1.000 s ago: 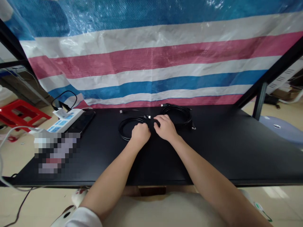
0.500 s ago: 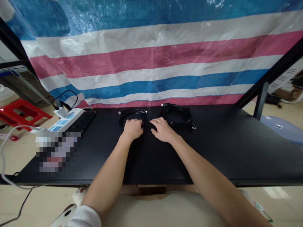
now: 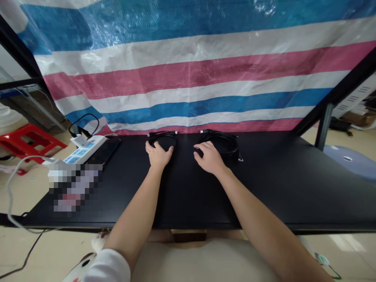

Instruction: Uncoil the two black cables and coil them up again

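Two black coiled cables lie at the far edge of a black table [image 3: 264, 188]. My left hand [image 3: 159, 153] rests flat, fingers spread, on the left cable coil [image 3: 170, 137], which has small white plugs at its far side. My right hand [image 3: 209, 157] lies open on the table, its fingertips touching the near left rim of the right cable coil [image 3: 225, 141]. Neither hand grips anything.
A white power strip [image 3: 84, 148] with a plugged-in black lead and a dark flat device [image 3: 105, 150] sit at the table's left end. A striped tarp [image 3: 188, 70] hangs behind. A red stool [image 3: 29, 141] stands left, a pale blue one [image 3: 349, 162] right.
My left hand pushed the left coil away to the table's far edge and opened flat on it. My right hand let go of that coil and moved right toward the other coil.
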Available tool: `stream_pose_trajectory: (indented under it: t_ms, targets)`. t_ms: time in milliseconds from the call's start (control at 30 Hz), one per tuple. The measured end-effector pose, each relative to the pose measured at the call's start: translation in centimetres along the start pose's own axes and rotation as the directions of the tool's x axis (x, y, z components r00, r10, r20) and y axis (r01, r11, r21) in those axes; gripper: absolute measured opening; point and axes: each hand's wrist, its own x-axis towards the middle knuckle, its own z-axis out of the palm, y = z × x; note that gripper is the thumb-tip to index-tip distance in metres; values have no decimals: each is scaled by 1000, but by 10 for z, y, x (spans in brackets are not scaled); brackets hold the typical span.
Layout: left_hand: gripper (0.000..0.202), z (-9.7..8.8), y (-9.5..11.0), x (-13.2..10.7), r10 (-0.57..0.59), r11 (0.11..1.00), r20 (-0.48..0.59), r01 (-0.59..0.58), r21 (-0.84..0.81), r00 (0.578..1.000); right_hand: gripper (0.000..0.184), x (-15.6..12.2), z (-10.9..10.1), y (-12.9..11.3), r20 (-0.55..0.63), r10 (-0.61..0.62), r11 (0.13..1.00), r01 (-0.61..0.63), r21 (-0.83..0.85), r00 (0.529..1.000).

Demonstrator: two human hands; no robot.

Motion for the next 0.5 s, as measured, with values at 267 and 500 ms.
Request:
stream_pose_trajectory:
  t_ms: [267,500]
  targets:
    - [60,-5,0,4,145,989,164,-148,6,976,17,5,-18,16,-155,42,996,-54,-71,987]
    - [56,1,-4,6,106,994,-27,-106,3,994,16,5,-42,61,-412,291,889,-403,-217,863]
